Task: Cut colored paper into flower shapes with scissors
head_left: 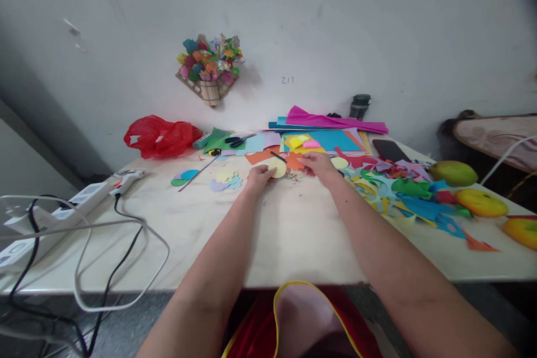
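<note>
Table [193, 235] top was smooth with a faint sheen. Yellow disc [279, 169] and orange cutout [295, 161] looked like matt paper, as did scraps [413, 187] near the table's right edge. Red bag [161, 137], far left corner, was crinkled, shiny plastic film; power strip [90, 194], left edge, looked smooth, hard plastic.

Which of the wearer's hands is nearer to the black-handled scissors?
Left. The left hand, holding a pale yellow paper circle, is nearer the wearer than the scissors and slightly right; the right hand is farther right, at an orange paper cutout.
</note>
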